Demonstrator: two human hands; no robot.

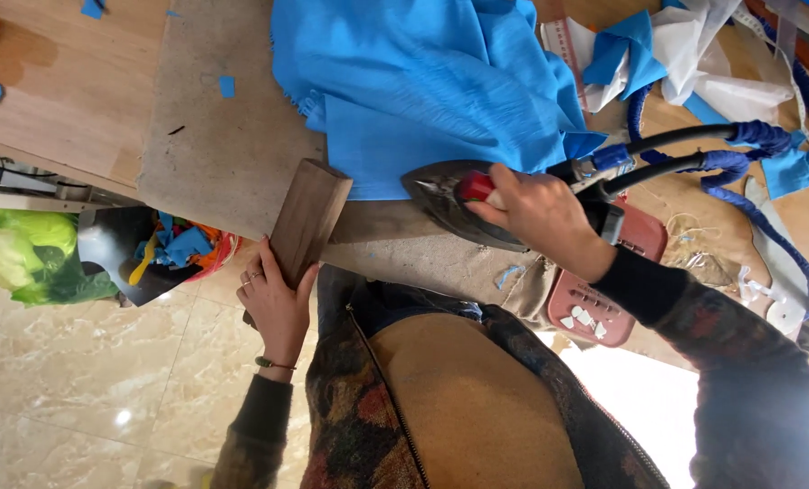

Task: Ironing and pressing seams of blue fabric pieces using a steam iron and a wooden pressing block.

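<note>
Your right hand gripped iron handle, fingers closed round it; iron sat at near edge of blue cloth. Your left hand clasped wooden block, just left of cloth.

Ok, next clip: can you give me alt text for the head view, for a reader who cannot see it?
Seen from above, a person's right hand grips an iron at the edge of blue cloth on a padded table. The left hand holds a wooden block at the table's edge. Cloth scraps fill a bin on the tiled floor.
</note>
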